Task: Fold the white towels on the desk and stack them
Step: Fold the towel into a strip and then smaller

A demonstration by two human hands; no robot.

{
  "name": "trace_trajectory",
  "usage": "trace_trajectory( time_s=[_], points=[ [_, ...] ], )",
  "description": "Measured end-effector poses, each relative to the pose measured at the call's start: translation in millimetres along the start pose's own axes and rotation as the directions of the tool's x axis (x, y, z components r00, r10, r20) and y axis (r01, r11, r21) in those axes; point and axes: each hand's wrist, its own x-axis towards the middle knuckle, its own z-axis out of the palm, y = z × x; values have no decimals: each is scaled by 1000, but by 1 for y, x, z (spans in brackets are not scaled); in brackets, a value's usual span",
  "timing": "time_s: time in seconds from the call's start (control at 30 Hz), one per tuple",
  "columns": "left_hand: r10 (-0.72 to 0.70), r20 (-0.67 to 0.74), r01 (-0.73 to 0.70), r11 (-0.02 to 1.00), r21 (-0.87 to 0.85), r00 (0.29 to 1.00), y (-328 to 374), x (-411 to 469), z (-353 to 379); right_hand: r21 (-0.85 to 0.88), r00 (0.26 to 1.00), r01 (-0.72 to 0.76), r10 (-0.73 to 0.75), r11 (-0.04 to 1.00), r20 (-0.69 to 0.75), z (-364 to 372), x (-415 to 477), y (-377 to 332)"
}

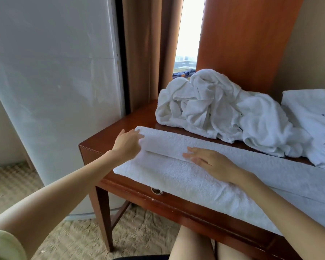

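Observation:
A long white towel (176, 173) lies flat along the front of the wooden desk (120, 126), its far edge folded over toward me. My left hand (128, 142) holds the folded layer at the towel's left end, fingers curled on its corner. With straight fingers, my right hand (208, 160) presses flat on the fold's edge near the towel's middle. Behind it sits a heap of crumpled white towels (223, 107). A folded white towel with a blue emblem (311, 111) lies at the far right.
The desk has a drawer with a metal ring pull (156, 191) under the towel's front edge. Brown curtains (146, 53) and a window stand behind the desk. A white panel (54, 81) leans at the left. My knees (193, 244) are under the desk's front.

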Motion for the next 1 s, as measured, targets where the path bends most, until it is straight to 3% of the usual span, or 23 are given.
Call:
trace_trajectory(
  time_s=[0.1,0.23,0.37,0.53,0.6,0.67,0.73,0.87,1.0],
  points=[
    [105,58,-96,986,-138,993,23,13,6,12,997,-36,36,999,-75,-1,24,-10],
    [263,272,-242,964,-109,926,50,34,28,-182,998,-68,65,981,-23,12,60,-22],
    [100,357,-92,995,-39,929,27,56,31,-184,991,-119,128,976,38,27,73,-18],
    [-203,314,202,979,35,927,-16,62,26,-166,989,-125,136,978,56,30,77,-13],
    [-215,281,179,973,147,935,-9,62,23,-136,988,-125,137,983,78,29,78,-14],
    [-79,187,47,984,171,979,13,64,21,-74,990,-128,132,989,49,25,78,-14],
    [76,125,-85,994,70,989,45,63,20,-51,989,-143,141,988,-37,20,76,-11],
    [321,136,-312,946,-86,937,117,48,33,-207,982,-185,172,961,-81,7,55,9],
    [507,-8,-492,833,-253,862,173,29,43,-276,967,-253,243,927,-71,-12,8,43]
  ],
)
